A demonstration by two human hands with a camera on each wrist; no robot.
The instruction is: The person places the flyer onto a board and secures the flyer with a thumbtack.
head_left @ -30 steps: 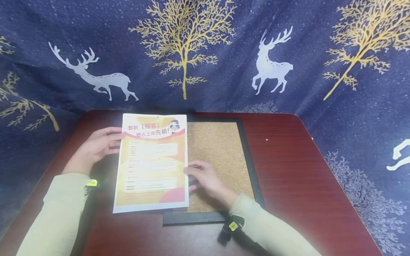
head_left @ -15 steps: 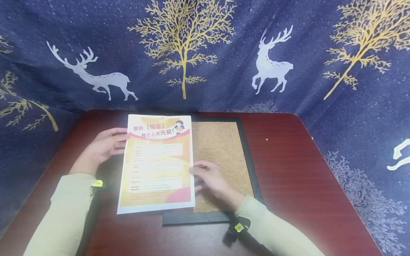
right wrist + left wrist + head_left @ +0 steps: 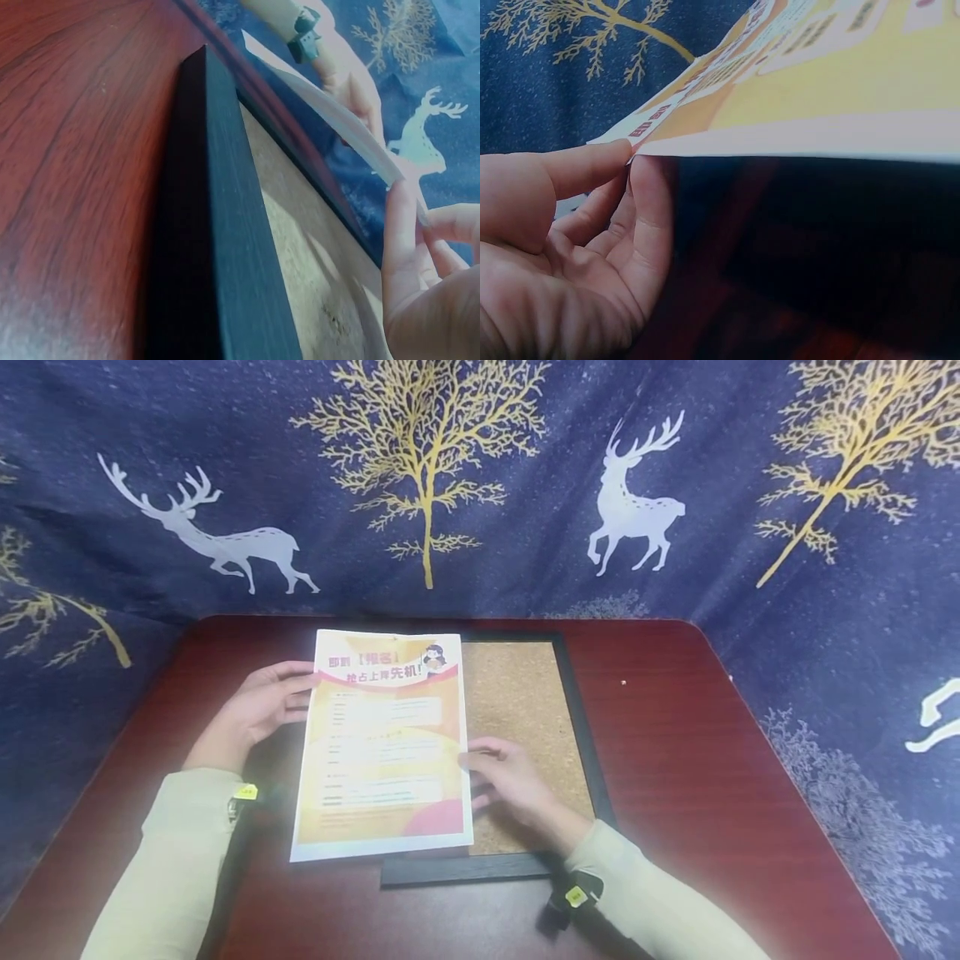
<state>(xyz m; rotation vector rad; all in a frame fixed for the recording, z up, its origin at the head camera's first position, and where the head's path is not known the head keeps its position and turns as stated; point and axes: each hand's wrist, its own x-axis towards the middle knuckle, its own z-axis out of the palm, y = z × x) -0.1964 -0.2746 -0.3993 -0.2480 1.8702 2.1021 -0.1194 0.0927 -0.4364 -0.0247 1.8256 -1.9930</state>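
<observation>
A printed poster sheet (image 3: 382,752) in yellow, orange and pink is held up over the left part of a cork board (image 3: 525,735). My left hand (image 3: 266,703) pinches its left edge near the top, thumb above and fingers beneath, as the left wrist view shows with the sheet (image 3: 840,97). On the right edge, lower down, my right hand (image 3: 510,777) pinches it between thumb and fingers. In the right wrist view the sheet (image 3: 330,112) is raised above the cork (image 3: 292,217), between both hands. The poster hides the board's left side.
The board's black frame (image 3: 480,870) lies on a reddish-brown wooden table (image 3: 690,793). A tiny pale speck (image 3: 623,682) sits on the table to the right. Behind the table hangs a dark blue cloth (image 3: 517,552) with deer and golden trees.
Both hands have moved to the right with the poster between them, so it covers more of the cork board. The board has stayed in place.
</observation>
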